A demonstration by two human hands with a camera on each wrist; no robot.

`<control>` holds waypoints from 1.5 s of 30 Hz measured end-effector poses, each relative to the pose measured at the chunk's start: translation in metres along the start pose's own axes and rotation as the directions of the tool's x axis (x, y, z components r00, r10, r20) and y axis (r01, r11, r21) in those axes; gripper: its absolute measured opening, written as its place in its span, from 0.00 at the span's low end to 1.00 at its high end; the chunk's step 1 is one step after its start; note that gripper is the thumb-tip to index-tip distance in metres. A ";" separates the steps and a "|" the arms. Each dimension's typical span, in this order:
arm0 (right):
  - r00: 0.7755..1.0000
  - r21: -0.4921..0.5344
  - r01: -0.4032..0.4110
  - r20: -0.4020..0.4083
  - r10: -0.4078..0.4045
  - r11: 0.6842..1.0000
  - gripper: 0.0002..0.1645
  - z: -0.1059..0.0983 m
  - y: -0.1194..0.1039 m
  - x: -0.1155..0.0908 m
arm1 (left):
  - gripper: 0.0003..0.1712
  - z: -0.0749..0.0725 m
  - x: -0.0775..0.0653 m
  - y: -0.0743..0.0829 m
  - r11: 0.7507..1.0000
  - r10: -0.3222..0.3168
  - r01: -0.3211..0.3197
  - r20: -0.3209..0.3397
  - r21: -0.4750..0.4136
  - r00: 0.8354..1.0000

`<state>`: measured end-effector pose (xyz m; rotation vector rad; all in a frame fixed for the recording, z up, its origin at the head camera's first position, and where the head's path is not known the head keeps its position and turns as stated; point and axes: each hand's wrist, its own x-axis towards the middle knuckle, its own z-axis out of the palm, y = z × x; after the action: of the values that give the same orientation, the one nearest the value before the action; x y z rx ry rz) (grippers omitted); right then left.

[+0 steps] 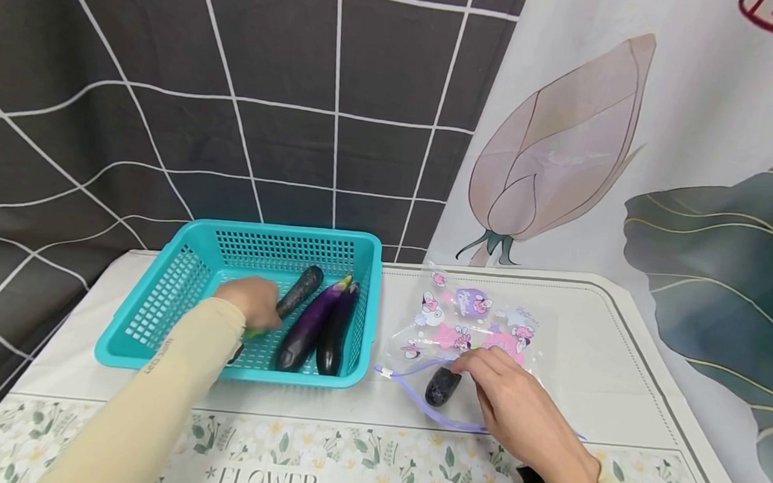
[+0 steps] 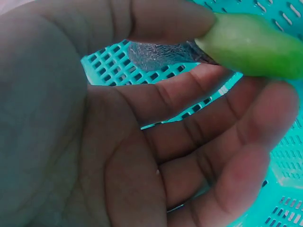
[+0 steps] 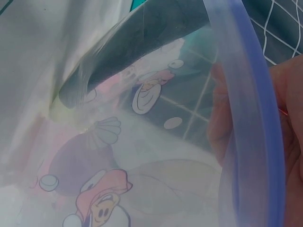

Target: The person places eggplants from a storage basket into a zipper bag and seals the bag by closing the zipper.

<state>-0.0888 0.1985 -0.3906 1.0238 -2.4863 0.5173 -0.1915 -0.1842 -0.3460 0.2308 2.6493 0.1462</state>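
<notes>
A green vegetable is being gripped by the left hand, the bag pinched, seemingly to hold it open, by the right hand.

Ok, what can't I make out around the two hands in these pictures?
Eggplant at the zip bag's mouth, head view: far end hidden by the right hand.
Green vegetable, left wrist view: cut off by the right edge; head view: mostly hidden by the left hand.
Right hand, right wrist view: cut off by the right edge, partly behind the purple zip strip.
</notes>
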 end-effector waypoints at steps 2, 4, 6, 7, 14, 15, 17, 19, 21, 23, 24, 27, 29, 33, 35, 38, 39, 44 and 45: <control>1.000 0.001 -0.002 0.000 0.002 1.000 0.17 0.000 0.000 0.000 | 0.11 -0.001 -0.001 0.000 1.000 -0.004 0.004 -0.006 0.002 1.000; 1.000 0.002 -0.004 0.001 0.004 1.000 0.17 0.000 0.000 -0.001 | 0.11 -0.002 -0.002 0.000 1.000 -0.007 0.007 -0.019 0.005 1.000; 1.000 0.002 -0.007 0.004 0.007 1.000 0.18 0.000 0.000 -0.001 | 0.11 -0.003 -0.002 -0.001 1.000 -0.010 0.011 -0.030 0.011 1.000; 1.000 0.001 -0.008 0.005 0.008 1.000 0.18 0.000 0.000 -0.001 | 0.12 -0.004 -0.003 -0.001 1.000 -0.011 0.012 -0.034 0.014 0.999; 1.000 0.000 -0.010 0.006 0.010 1.000 0.18 0.001 -0.001 -0.001 | 0.13 -0.007 -0.005 0.002 1.000 -0.006 0.008 -0.053 0.030 0.999; 1.000 -0.001 -0.008 0.004 0.008 1.000 0.17 0.001 -0.001 -0.001 | 0.13 -0.008 -0.006 0.003 1.000 -0.002 0.004 -0.056 0.031 0.998; 1.000 -0.001 -0.006 0.002 0.006 1.000 0.17 0.001 -0.001 -0.001 | 0.13 -0.010 -0.008 0.004 1.000 0.002 0.000 -0.061 0.028 0.998; 1.000 0.001 -0.004 0.000 0.004 1.000 0.17 0.001 -0.001 -0.001 | 0.14 -0.011 -0.010 0.004 1.000 0.006 -0.004 -0.065 0.029 0.998; 1.000 0.001 -0.003 -0.002 0.003 1.000 0.17 0.001 0.000 -0.001 | 0.15 -0.012 -0.012 0.005 1.000 0.010 -0.009 -0.067 0.023 0.998; 1.000 0.002 -0.004 -0.003 0.004 1.000 0.18 0.000 0.000 -0.001 | 0.16 -0.012 -0.013 0.005 1.000 0.011 -0.010 -0.068 0.014 0.998; 1.000 0.002 -0.004 -0.004 0.004 1.000 0.18 0.000 0.000 -0.001 | 0.17 -0.012 -0.014 0.005 1.000 0.011 -0.010 -0.069 0.008 0.998; 1.000 0.003 -0.005 -0.001 0.005 1.000 0.19 0.000 -0.001 0.000 | 0.18 -0.013 -0.017 0.005 1.000 0.006 -0.007 -0.075 -0.011 0.997; 1.000 0.002 -0.005 -0.001 0.005 1.000 0.19 0.000 -0.001 0.000 | 0.18 -0.013 -0.018 0.006 1.000 0.003 -0.004 -0.084 -0.017 0.996; 1.000 0.001 -0.006 -0.002 0.006 1.000 0.19 0.000 -0.001 0.000 | 0.17 -0.014 -0.022 0.007 1.000 0.003 -0.006 -0.102 -0.022 0.995; 1.000 0.000 -0.007 -0.001 0.007 1.000 0.19 0.000 -0.001 0.000 | 0.17 -0.015 -0.025 0.008 1.000 0.007 -0.010 -0.113 -0.024 0.994; 1.000 0.001 -0.010 0.002 0.010 1.000 0.20 0.000 -0.001 0.000 | 0.16 -0.016 -0.029 0.009 1.000 0.010 -0.013 -0.130 -0.028 0.991; 1.000 0.001 -0.010 0.002 0.010 1.000 0.20 0.000 -0.001 0.000 | 0.16 -0.016 -0.030 0.009 1.000 0.010 -0.014 -0.137 -0.028 0.991; 1.000 0.003 -0.010 0.001 0.010 1.000 0.20 0.000 -0.001 0.000 | 0.15 -0.017 -0.035 0.011 0.999 0.005 -0.010 -0.157 -0.032 0.988; 1.000 0.003 -0.008 0.000 0.008 1.000 0.20 0.000 -0.001 0.000 | 0.15 -0.017 -0.036 0.011 0.999 0.005 -0.010 -0.162 -0.032 0.987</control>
<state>-0.0884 0.1978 -0.3902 1.0160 -2.4913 0.5240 -0.1667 -0.1809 -0.3132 0.2273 2.8049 0.2188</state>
